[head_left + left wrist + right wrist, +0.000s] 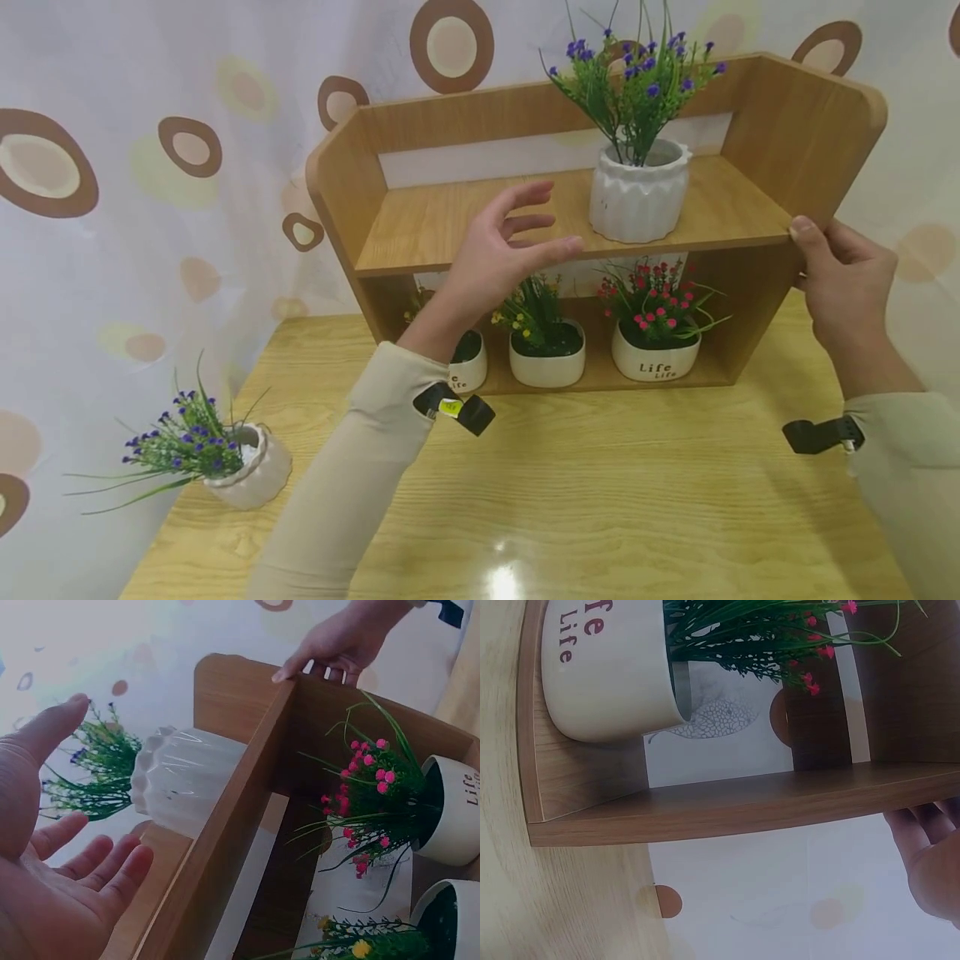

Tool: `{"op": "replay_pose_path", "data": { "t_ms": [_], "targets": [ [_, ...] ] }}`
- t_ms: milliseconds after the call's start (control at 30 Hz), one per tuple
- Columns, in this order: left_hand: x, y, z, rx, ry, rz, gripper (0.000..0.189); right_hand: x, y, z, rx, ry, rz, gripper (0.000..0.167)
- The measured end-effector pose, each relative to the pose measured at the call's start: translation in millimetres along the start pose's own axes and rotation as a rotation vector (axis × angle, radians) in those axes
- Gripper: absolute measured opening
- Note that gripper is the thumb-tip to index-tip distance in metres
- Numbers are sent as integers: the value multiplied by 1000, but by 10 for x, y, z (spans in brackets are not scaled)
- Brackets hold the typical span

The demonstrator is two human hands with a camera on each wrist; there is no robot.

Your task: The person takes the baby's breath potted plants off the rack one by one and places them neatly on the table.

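A two-tier wooden shelf [465, 204] stands at the back of the table. My right hand [851, 283] grips its right side panel, thumb at the front edge where the upper board meets it. My left hand [498, 246] is raised before the upper board, fingers spread and holding nothing. Right of that hand, a white ruffled pot [637, 200] with purple flowers stands upright on the upper board. The left wrist view shows the left palm [67, 907] apart from this pot, and the right wrist view shows the right fingers [915, 829] against the panel's outer face.
On the lower tier sit a pot with pink flowers [656, 350], a pot with yellow flowers [547, 358] and another pot [468, 367] partly behind the left arm. A second ruffled pot [255, 475] with purple flowers stands near the table's left edge. A patterned curtain [247, 208] hangs behind.
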State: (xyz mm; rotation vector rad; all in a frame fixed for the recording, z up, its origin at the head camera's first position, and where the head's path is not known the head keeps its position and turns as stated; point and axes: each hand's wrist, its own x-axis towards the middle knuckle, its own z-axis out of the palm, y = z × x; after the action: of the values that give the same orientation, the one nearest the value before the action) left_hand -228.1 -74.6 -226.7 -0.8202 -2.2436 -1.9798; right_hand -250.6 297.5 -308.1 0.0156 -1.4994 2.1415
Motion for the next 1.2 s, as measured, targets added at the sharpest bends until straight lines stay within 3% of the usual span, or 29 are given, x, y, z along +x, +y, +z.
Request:
{"op": "replay_pose_path", "data": {
  "t_ms": [333, 567, 900, 1200],
  "targets": [
    [482, 54, 208, 93, 23, -111, 80, 14, -18, -50, -16, -3, -24, 31],
    [728, 68, 355, 110, -2, -162, 85, 1, -13, -46, 21, -9, -27, 27],
    [930, 24, 509, 67, 1, -202, 88, -19, 24, -18, 7, -15, -46, 30],
    [980, 3, 514, 84, 32, -227, 90, -33, 55, 38, 9, -15, -54, 29]
  ]
}}
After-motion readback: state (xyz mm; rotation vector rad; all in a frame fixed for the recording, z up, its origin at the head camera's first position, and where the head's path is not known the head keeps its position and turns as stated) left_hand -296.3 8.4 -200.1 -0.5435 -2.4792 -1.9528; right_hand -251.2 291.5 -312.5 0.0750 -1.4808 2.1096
